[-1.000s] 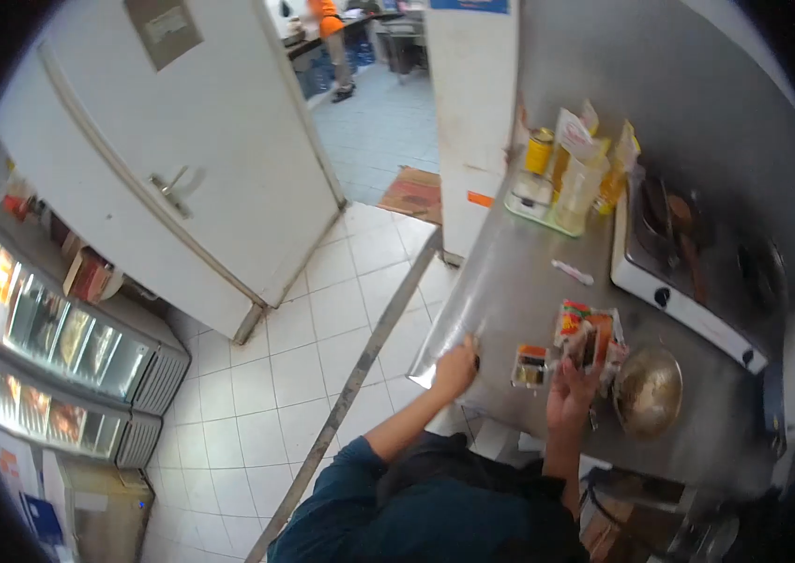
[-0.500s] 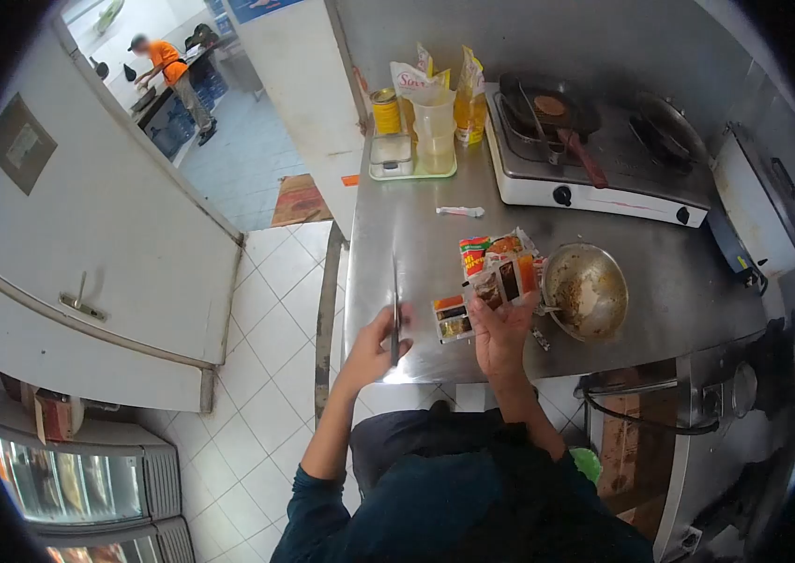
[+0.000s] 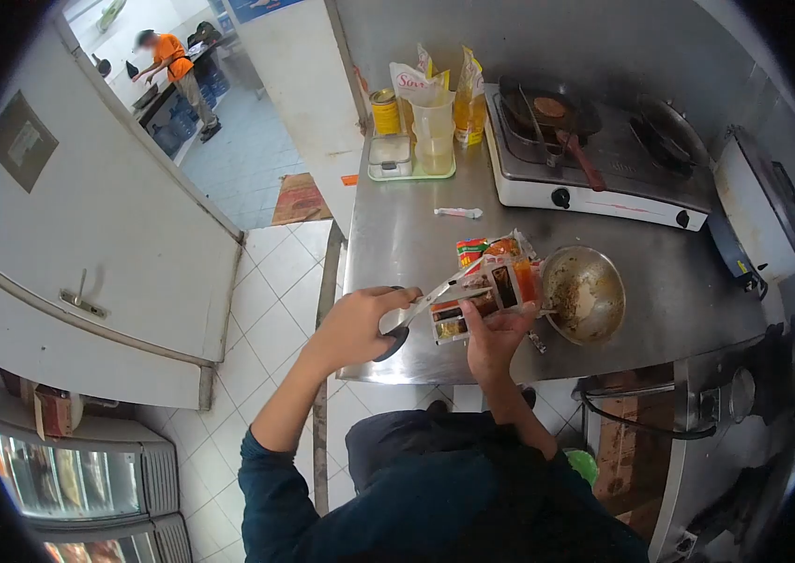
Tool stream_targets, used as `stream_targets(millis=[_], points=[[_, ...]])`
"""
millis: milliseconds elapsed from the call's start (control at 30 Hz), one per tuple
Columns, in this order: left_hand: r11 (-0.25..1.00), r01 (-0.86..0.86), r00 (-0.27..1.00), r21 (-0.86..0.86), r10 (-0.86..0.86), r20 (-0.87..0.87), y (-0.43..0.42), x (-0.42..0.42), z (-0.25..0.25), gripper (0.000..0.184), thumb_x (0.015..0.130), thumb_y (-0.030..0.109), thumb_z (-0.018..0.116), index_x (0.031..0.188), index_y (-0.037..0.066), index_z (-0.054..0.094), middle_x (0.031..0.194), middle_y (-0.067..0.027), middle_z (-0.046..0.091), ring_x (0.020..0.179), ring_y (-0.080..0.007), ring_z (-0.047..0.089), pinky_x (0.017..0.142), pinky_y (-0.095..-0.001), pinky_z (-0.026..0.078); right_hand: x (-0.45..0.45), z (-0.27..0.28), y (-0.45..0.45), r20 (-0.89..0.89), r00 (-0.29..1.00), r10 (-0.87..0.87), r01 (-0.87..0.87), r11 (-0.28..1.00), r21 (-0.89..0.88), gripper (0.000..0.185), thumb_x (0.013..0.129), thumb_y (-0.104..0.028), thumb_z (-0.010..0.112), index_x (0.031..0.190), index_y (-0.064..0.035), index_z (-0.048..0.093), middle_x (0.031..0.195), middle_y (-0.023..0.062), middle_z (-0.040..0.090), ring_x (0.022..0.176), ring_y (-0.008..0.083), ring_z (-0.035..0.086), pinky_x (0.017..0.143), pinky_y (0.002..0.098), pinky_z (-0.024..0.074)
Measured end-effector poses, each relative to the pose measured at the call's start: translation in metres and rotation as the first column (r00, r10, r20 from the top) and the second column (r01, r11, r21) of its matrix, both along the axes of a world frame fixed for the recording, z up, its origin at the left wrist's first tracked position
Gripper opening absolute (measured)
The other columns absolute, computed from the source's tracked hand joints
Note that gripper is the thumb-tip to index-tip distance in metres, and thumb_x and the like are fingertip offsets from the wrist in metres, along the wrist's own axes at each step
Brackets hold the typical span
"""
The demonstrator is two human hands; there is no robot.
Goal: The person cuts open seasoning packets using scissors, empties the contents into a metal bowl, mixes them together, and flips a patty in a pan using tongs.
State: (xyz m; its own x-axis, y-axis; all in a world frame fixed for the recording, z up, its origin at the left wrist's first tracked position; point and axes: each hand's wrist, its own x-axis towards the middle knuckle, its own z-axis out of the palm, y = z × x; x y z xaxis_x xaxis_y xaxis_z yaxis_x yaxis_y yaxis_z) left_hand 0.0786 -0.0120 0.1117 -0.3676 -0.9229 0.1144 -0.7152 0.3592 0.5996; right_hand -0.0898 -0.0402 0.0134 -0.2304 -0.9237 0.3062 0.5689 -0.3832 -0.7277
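Note:
My left hand (image 3: 352, 327) grips a pair of scissors (image 3: 428, 300) by the black handles, with the blades parted and pointing right. Their tips reach the upper left edge of a joined set of seasoning sachets (image 3: 507, 284). My right hand (image 3: 497, 345) pinches these sachets from below, above the steel counter. Behind them lies a red and green instant noodle packet (image 3: 470, 251), partly covered. Just right of my right hand sits a metal bowl (image 3: 601, 274) with brown residue and a utensil handle at its rim.
A gas stove (image 3: 622, 178) holds a frying pan (image 3: 547, 108) with a brown patty. At the back left, a tray (image 3: 411, 175) carries oil pouches, a jug, a can and a container. A small white wrapper (image 3: 458, 213) lies mid-counter. Another person (image 3: 172, 58) stands in the far room.
My left hand has turned the scissors from upright to slanting right, opened them and brought the blades to the sachets. My right hand still holds the sachets, nearly in place.

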Motion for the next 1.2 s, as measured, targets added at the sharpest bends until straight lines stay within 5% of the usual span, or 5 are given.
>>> stream_targets(millis=[167, 533, 767, 933, 1200], points=[[0.998, 0.034, 0.996, 0.043, -0.037, 0.076, -0.009, -0.001, 0.014, 0.035, 0.058, 0.002, 0.057, 0.093, 0.002, 0.055, 0.093, -0.0117, 0.058, 0.081, -0.0305, 0.056, 0.072, -0.0356, 0.044, -0.001, 0.013, 0.003, -0.107, 0.994, -0.026, 0.021, 0.999, -0.039, 0.084, 0.059, 0.014, 0.062, 0.124, -0.009, 0.014, 0.115, 0.0111, 0.032, 0.099, 0.0182, 0.047, 0.079, 0.0275, 0.0464], [0.988, 0.146, 0.948, -0.048, -0.126, 0.292, -0.021, -0.004, 0.027, 0.051, 0.058, 0.003, 0.058, 0.107, 0.012, 0.052, 0.08, -0.0133, 0.059, 0.07, -0.029, 0.057, 0.062, -0.0365, 0.046, -0.007, 0.015, -0.002, -0.075, 0.991, -0.11, 0.108, 0.994, -0.024, 0.083, 0.059, 0.012, 0.064, 0.122, -0.0095, 0.015, 0.111, 0.0149, 0.036, 0.089, 0.0185, 0.053, 0.077, 0.0264, 0.0479], [0.982, 0.175, 0.912, -0.076, -0.133, 0.387, -0.027, -0.004, 0.021, 0.048, 0.057, 0.003, 0.059, 0.103, 0.015, 0.053, 0.068, -0.0117, 0.059, 0.064, -0.0284, 0.057, 0.059, -0.0362, 0.046, -0.012, 0.023, 0.006, -0.111, 0.976, -0.188, 0.183, 0.981, -0.06, 0.081, 0.06, 0.013, 0.064, 0.122, -0.0091, 0.016, 0.114, 0.0126, 0.034, 0.098, 0.0177, 0.047, 0.081, 0.0275, 0.0448], [0.981, 0.179, 0.906, -0.078, -0.133, 0.401, -0.027, -0.007, 0.024, 0.046, 0.057, 0.005, 0.059, 0.102, 0.015, 0.053, 0.075, -0.0098, 0.06, 0.066, -0.0275, 0.057, 0.058, -0.0362, 0.046, -0.01, 0.017, 0.006, -0.098, 0.976, -0.194, 0.189, 0.98, -0.058, 0.082, 0.061, 0.014, 0.062, 0.124, -0.0106, 0.015, 0.117, 0.0092, 0.033, 0.104, 0.0172, 0.042, 0.089, 0.0304, 0.039], [0.979, 0.18, 0.889, -0.096, -0.12, 0.443, -0.026, -0.006, 0.027, 0.048, 0.058, 0.006, 0.06, 0.103, 0.016, 0.051, 0.081, -0.0061, 0.061, 0.067, -0.0261, 0.058, 0.057, -0.0356, 0.047, -0.004, 0.011, 0.006, -0.219, 0.954, -0.204, 0.203, 0.979, -0.028, 0.086, 0.058, 0.01, 0.067, 0.122, -0.0049, 0.013, 0.113, 0.013, 0.032, 0.099, 0.0166, 0.044, 0.078, 0.0226, 0.0457]])
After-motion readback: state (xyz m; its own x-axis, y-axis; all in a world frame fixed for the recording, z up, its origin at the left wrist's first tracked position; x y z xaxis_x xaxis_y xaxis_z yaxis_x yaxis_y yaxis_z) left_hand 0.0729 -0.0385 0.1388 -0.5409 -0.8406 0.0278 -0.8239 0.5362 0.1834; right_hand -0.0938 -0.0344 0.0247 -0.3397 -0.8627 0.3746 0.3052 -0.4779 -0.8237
